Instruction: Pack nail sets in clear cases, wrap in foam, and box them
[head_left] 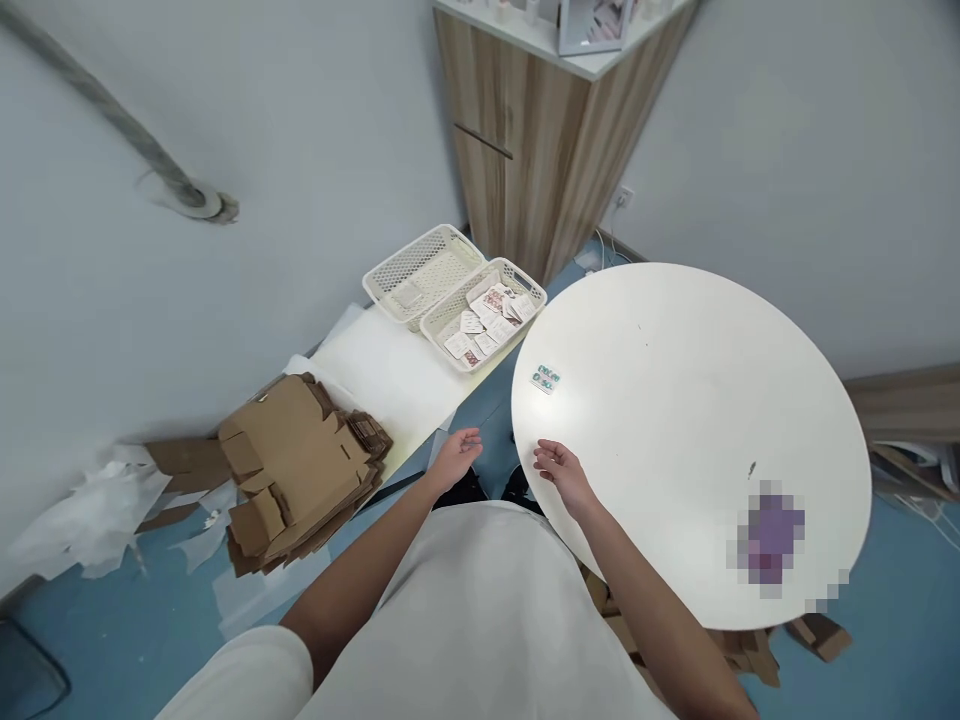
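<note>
My left hand [455, 459] hangs in the air in front of my body, between the side bench and the round table. Its fingers are stretched out and hold nothing. Over the left rim of the white round table [690, 400], my right hand [561, 472] is loosely bent with its fingers apart, and nothing shows in it. Beyond it on the tabletop lies a small card [545, 379] with green and pink print. A white mesh basket [534, 290] with several printed cards [491, 318] stands farther off, apart from both hands.
A second mesh basket [420, 265] adjoins the first on a white bench [375, 365]. Flattened cardboard boxes [300, 460] are stacked at the left, beside crumpled plastic [97, 515]. A wood-grain cabinet [517, 140] fills the corner. A blurred purple patch [772, 535] lies on the table's right.
</note>
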